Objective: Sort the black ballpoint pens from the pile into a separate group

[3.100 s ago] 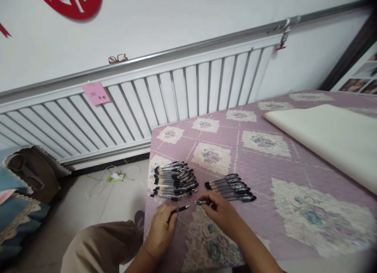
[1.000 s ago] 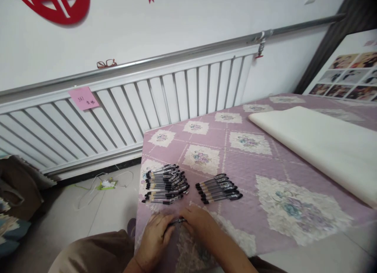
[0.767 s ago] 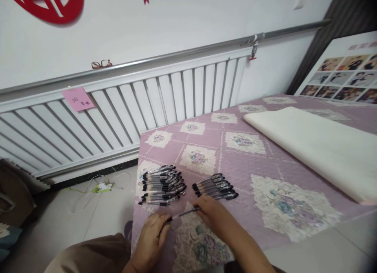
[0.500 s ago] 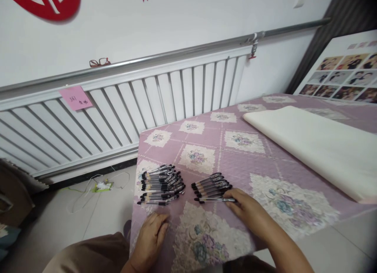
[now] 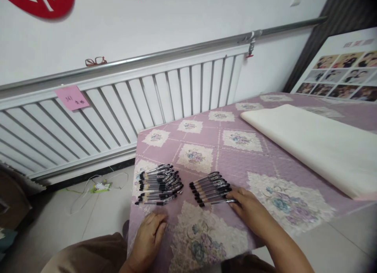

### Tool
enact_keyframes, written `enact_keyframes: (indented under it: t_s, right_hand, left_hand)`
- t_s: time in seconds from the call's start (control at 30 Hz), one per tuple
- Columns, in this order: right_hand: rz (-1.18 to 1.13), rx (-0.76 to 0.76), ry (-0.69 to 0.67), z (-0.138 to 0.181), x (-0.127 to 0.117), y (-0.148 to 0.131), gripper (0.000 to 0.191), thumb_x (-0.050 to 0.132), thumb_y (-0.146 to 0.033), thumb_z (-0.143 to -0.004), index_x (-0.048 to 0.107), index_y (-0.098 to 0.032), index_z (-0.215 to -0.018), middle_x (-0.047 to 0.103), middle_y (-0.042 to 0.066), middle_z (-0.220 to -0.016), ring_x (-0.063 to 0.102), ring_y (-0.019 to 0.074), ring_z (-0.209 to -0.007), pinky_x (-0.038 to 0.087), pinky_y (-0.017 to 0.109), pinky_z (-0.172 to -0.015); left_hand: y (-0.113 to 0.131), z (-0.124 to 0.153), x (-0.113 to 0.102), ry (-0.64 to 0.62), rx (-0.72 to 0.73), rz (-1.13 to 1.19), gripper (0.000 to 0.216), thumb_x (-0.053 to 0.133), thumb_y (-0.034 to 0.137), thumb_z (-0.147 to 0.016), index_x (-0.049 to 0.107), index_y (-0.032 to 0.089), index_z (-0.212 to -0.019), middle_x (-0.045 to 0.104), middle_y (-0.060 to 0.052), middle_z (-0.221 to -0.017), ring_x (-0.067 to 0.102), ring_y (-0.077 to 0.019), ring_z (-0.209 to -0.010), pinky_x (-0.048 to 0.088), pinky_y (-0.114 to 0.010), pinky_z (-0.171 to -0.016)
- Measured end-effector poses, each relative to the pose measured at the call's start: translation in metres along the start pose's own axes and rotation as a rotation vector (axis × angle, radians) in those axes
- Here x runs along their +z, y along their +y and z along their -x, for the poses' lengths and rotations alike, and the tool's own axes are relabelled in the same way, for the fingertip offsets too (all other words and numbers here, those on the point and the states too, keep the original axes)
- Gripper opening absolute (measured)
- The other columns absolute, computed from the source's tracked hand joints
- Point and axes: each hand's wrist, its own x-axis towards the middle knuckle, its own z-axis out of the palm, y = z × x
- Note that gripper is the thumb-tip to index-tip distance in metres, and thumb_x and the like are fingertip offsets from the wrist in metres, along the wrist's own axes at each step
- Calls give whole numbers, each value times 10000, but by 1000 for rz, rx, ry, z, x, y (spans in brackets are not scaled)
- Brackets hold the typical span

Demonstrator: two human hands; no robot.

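Observation:
Two groups of black-capped pens lie on a purple quilted cover [image 5: 235,163]. The bigger left pile [image 5: 159,182] is near the cover's left edge; the smaller right row [image 5: 209,183] lies beside it. My right hand [image 5: 250,209] is closed with its fingertips pinching the cap end of one pen [image 5: 215,202], which lies along the near side of the right row. My left hand [image 5: 150,234] lies flat on the cover just below the left pile, fingers stretched out and holding nothing.
A white slatted radiator [image 5: 147,96] with a pink note [image 5: 71,97] runs along the wall; red glasses [image 5: 96,61] sit above it. A long white roll [image 5: 312,141] lies at the right, with a photo board [image 5: 338,69] behind. Cables [image 5: 100,185] lie on the floor at the left.
Both hands held one pen between them near the front edge. The right hand then carried it to the right row and laid it on its near side; the left hand let go and settled flat.

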Motion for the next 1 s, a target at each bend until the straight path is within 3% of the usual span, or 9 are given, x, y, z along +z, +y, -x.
enact_keyframes:
  t_s: [0.2, 0.4, 0.8, 1.0]
  right_hand:
    - [22, 127, 102, 5, -8, 4, 309, 541, -230, -729, 639, -221, -1023, 652, 78, -989, 593, 247, -964, 450, 377, -888]
    - [23, 331, 46, 8, -7, 11, 326, 546, -241, -714, 629, -177, -1022, 675, 85, -926, 640, 234, -855, 486, 334, -772]
    - [30, 238, 99, 3, 7, 15, 292, 542, -182, -732, 609, -179, -1016, 670, 91, -988, 627, 236, -918, 471, 350, -841]
    - [52, 292, 61, 3, 2, 8, 309, 565, -217, -733, 611, -155, -1033, 654, 106, -983, 620, 246, -912, 473, 356, -826]
  left_hand:
    - [-2, 1, 1, -20, -13, 1, 205, 453, 307, -936, 617, 244, -1042, 675, -50, -964, 628, -202, -913, 530, -348, -819]
    - [-5, 3, 2, -37, -17, -10, 233, 439, 332, -945, 620, 236, -1053, 679, -66, -986, 632, -205, -926, 532, -359, -835]
    - [-1, 1, 0, -2, 8, -19, 237, 436, 344, -944, 632, 235, -1022, 684, -63, -956, 647, -199, -897, 545, -333, -810]
    - [-3, 1, 0, -8, -3, -19, 235, 445, 339, -939, 634, 231, -1026, 687, -66, -962, 645, -202, -902, 543, -339, -817]
